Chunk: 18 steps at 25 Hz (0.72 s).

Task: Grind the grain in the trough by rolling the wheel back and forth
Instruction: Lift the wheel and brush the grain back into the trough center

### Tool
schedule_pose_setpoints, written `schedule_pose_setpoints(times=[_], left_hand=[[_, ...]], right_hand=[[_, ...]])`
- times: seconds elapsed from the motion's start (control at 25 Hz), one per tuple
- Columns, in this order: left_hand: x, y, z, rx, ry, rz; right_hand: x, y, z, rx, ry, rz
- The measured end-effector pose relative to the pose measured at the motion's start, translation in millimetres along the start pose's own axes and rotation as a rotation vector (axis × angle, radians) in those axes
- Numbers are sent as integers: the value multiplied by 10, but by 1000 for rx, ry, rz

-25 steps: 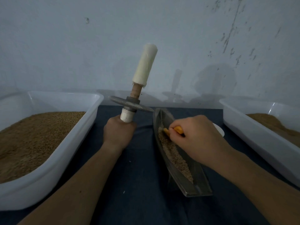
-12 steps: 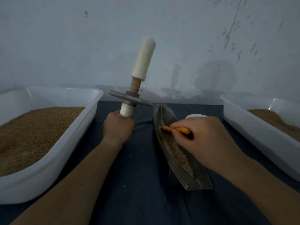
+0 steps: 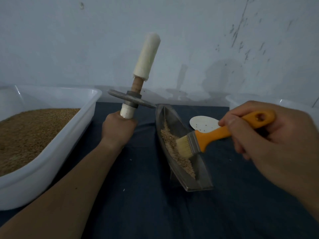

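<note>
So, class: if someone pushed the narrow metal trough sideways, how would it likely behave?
The trough looks like rigid metal, so it probably won't flex. It is narrow and V-shaped, so a sideways push might rock or tip it, spilling grain. The dark cloth beneath probably limits sliding.

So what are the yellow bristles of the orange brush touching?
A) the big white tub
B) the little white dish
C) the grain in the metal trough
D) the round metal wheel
C: the right hand holds the brush so its bristles sit on the grain inside the trough.
</note>
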<state>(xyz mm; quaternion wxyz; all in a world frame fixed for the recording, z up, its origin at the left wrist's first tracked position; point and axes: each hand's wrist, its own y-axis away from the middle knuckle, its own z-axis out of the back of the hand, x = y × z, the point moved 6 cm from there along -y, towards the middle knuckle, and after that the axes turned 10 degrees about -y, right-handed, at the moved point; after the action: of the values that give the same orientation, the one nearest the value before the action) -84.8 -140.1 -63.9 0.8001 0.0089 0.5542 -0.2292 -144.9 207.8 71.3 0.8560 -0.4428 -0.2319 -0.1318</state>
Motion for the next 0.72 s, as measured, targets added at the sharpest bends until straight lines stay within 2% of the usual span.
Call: schedule_pose_setpoints(times=[0.16,0.32,0.4,0.56,0.72], left_hand=[[-2,4,-4,8,8,0],[-2,-6,-13,12,9,1],[-1,-9,-19,18,10,-3],[17,-19,-17,8,-3,0],[14,-33,-43,10,6,-11]], right_hand=[[217,34,71,42,-66,-19],[336,39,-30,93,126,63],[319,53,-196,115,138,97],[79,10,-571,198,107,30],[80,-136,-389,91,59,25]])
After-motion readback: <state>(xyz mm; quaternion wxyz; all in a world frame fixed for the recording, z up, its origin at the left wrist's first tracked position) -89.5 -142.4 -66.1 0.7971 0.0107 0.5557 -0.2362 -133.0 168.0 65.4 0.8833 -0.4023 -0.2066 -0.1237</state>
